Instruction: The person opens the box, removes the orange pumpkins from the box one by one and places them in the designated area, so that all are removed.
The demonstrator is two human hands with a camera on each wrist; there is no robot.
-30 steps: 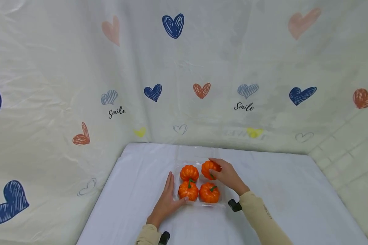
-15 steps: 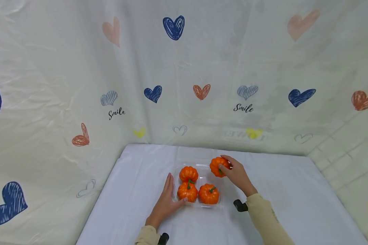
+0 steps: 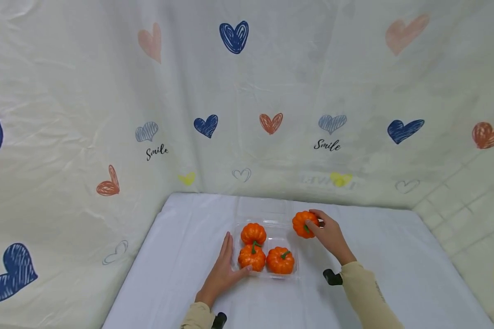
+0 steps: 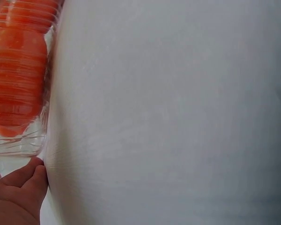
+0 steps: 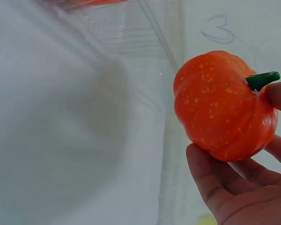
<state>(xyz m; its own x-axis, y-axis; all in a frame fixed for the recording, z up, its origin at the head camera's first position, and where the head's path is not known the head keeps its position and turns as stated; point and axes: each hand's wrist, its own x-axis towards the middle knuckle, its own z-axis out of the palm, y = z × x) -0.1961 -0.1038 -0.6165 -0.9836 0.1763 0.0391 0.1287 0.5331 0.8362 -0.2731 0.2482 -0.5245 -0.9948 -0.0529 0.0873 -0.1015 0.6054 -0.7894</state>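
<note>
My right hand (image 3: pixel 329 233) holds a small orange toy pumpkin (image 5: pixel 225 105) with a green stem, thumb by the stem and fingers underneath. It hangs just right of a clear plastic clamshell box (image 3: pixel 276 276), above the table. Three more pumpkins lie in the box: one at the back left (image 3: pixel 253 234), one at the front left (image 3: pixel 251 258) and one at the front right (image 3: pixel 280 260). My left hand (image 3: pixel 223 276) rests against the box's left side and front left corner, fingers straight and thumb at the front edge. In the left wrist view its fingertips are right at the box wall.
The box's clear lid (image 3: pixel 263 208) is folded back behind it. A white cloth covers the table (image 3: pixel 374 256). Behind and around the table hangs a pale curtain (image 3: pixel 288 73) printed with hearts and the word Smile.
My right hand has lifted the pumpkin out of the box's back right spot and carried it rightward past the rim. The left hand has stayed at the box.
</note>
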